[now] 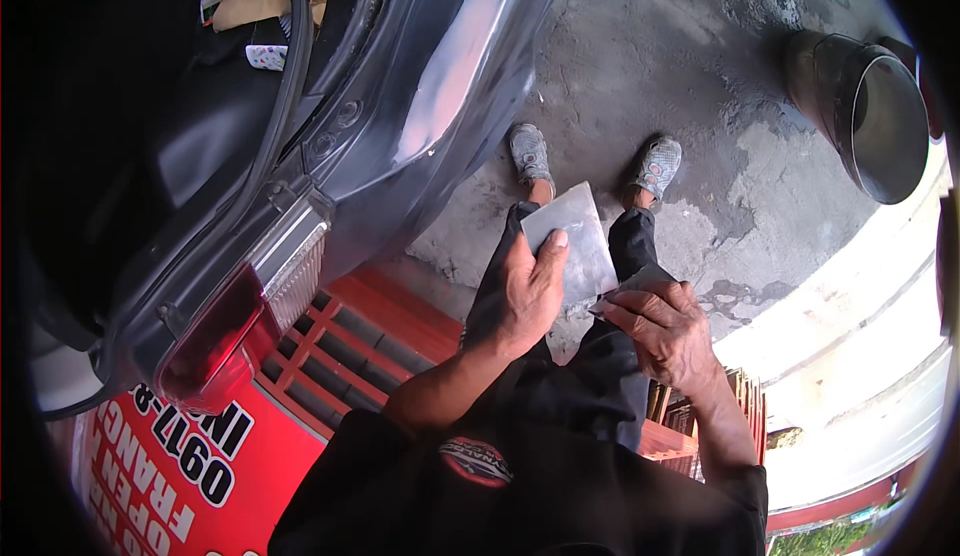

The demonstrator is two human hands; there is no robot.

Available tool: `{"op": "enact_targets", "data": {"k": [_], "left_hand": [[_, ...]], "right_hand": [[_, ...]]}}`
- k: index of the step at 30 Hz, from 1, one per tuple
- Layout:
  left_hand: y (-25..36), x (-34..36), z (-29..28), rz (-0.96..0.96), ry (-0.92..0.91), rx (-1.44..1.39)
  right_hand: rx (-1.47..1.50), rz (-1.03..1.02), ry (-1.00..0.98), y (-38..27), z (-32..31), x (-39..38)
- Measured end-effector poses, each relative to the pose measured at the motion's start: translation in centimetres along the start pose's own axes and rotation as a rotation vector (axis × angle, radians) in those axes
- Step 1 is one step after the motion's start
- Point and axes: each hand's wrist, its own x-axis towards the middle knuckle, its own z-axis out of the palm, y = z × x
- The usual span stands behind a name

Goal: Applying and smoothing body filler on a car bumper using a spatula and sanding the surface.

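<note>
My left hand (528, 298) grips a flat, pale grey plate (588, 258), its thumb lying across the top face. At the plate's lower right corner, my right hand (668, 338) is closed on a thin dark putty spreader (648, 277). One corner of the spreader shows past the fingers, close to the plate's edge. To the left stands a dark grey car (400, 201) with its rear opening uncovered. A long pale pink and white patch of filler (455, 66) covers part of its rear side panel.
The car's red and clear tail light (225, 336) juts out at left. Below it are a red slatted frame (345, 346) and a red printed banner (265, 461). A large open cylindrical container (885, 126) stands at far right on the rough concrete floor (700, 76).
</note>
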Motion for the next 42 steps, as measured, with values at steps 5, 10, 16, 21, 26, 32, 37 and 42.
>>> {"op": "enact_targets", "data": {"k": [5,10,16,21,26,32,37,42], "left_hand": [[-0.1,-1.0,0.9,-0.258,0.176,-0.345],[0.2,0.3,-2.7,-0.449,-0.253,-0.821],[3.1,0.8,-5.6,-0.169,-0.228,-0.338],[1.1,-0.1,-6.5,0.306,-0.464,0.421],[1.1,2.0,-9.1,-0.039,-0.189,-0.107],[-0.3,0.4,-6.1,-0.362,-0.278,-0.238],[1.3,-1.2,-3.6,-0.264,-0.452,-0.29],[-1.6,-4.5,-2.0,0.061,-0.452,0.343]], "right_hand": [[0.055,-0.015,0.211,-2.0,0.5,0.2],[-0.046,-0.045,0.36,-0.6,4.6,0.3],[-0.192,0.189,0.322,0.8,7.5,-1.7],[0.025,0.243,0.436,-4.5,10.6,0.9],[0.068,0.171,0.31,-7.2,13.3,-0.4],[0.056,0.1,0.621,-7.4,13.9,-1.3],[-0.146,0.275,0.495,-1.8,14.7,-6.7],[-0.035,0.291,0.588,-3.1,12.8,-8.3]]}}
